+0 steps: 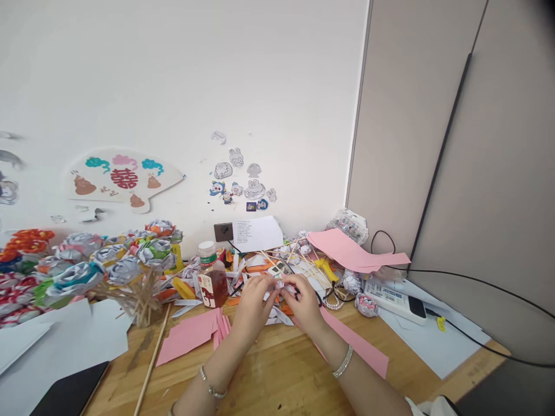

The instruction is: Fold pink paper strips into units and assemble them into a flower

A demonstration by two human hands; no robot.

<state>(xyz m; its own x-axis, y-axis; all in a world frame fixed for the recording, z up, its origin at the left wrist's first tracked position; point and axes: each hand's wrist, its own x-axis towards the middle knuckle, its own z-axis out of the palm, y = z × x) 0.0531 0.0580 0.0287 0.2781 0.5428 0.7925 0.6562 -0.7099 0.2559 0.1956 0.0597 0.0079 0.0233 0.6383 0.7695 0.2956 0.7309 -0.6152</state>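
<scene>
My left hand (256,297) and my right hand (305,301) meet over the middle of the table, fingers pinched together. Between the fingertips is a small piece of pale pink and white paper (280,283), mostly covered by the fingers. A dark loop shows by my right fingers; what it belongs to is unclear. Beneath and behind the hands lies a heap of white and orange paper scraps. Pink paper strips (222,328) lie left of my left forearm, beside larger pink sheets (187,337). Another long pink sheet (358,344) runs under my right wrist.
Paper flowers (117,257) on sticks crowd the left side. A jar (213,277) stands behind my left hand. A long wooden stick (152,361), a black tablet-like device (71,390) and white sheets lie left. A power strip (396,300) with cables sits right, near a curled pink sheet (342,248).
</scene>
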